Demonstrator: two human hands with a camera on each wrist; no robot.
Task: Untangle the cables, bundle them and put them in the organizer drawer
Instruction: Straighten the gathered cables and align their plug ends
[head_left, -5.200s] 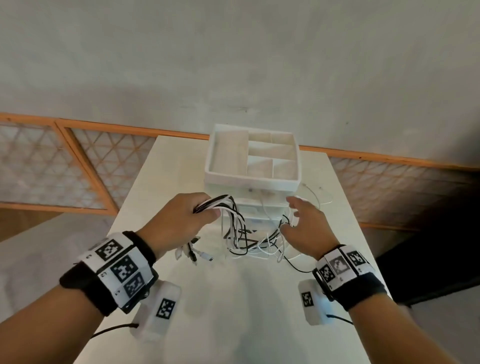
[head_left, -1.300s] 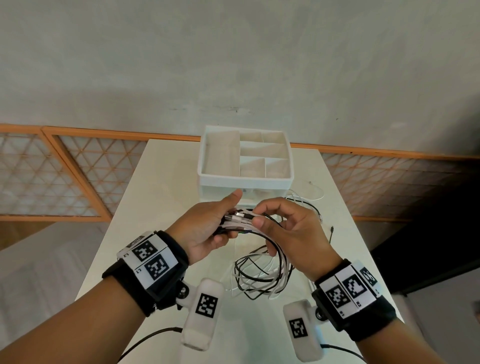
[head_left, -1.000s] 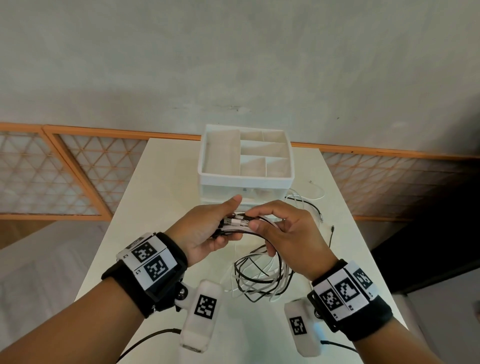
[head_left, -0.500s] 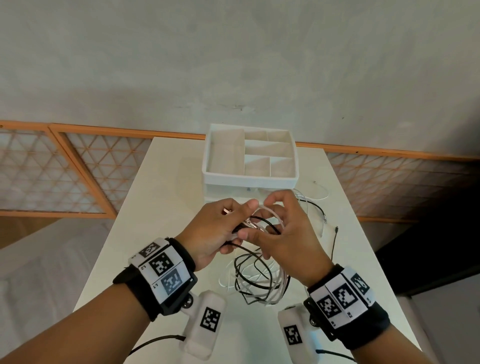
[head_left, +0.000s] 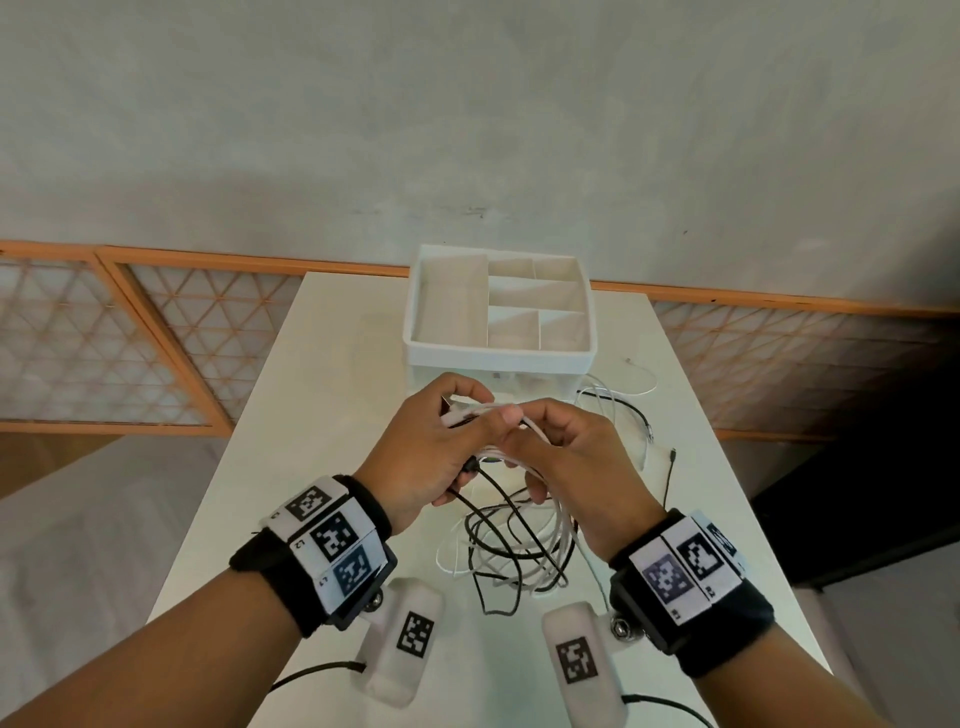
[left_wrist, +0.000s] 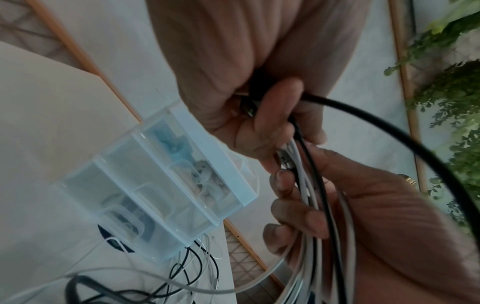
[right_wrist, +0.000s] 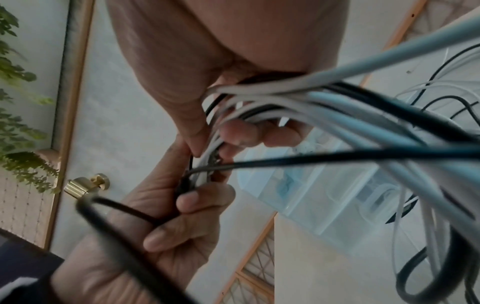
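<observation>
Both hands are raised over the white table (head_left: 332, 415), close together and just in front of the organizer (head_left: 498, 358); the left hand (head_left: 431, 457) has its grip curled round the gathered ends of the cables (head_left: 514, 540), thumb on top and fingers folded underneath, with a white plug end sticking out past the thumb; the right hand (head_left: 566, 467) meets it knuckle to knuckle, its fingers bent round the same strands, pinching them just beside the left thumb; from the left wrist view the fingers (left_wrist: 293, 207) of the right hand wrap a sheaf of white and black cords, and one black cable (left_wrist: 405, 135) arcs away in a wide loop; below the hands the cables hang in loose coils, black and white mixed, and their lower loops lie on the table between the two wrists; more strands trail off to the right of the organizer, some of them thin and white, one black with a small plug near the table edge; the organizer stands at the far end of the table, its top tray (head_left: 452, 312) divided into open compartments, its clear drawers (left_wrist: 161, 197) stacked beneath and pushed in; behind the table runs an orange-framed lattice screen (head_left: 130, 338) below a grey wall.
</observation>
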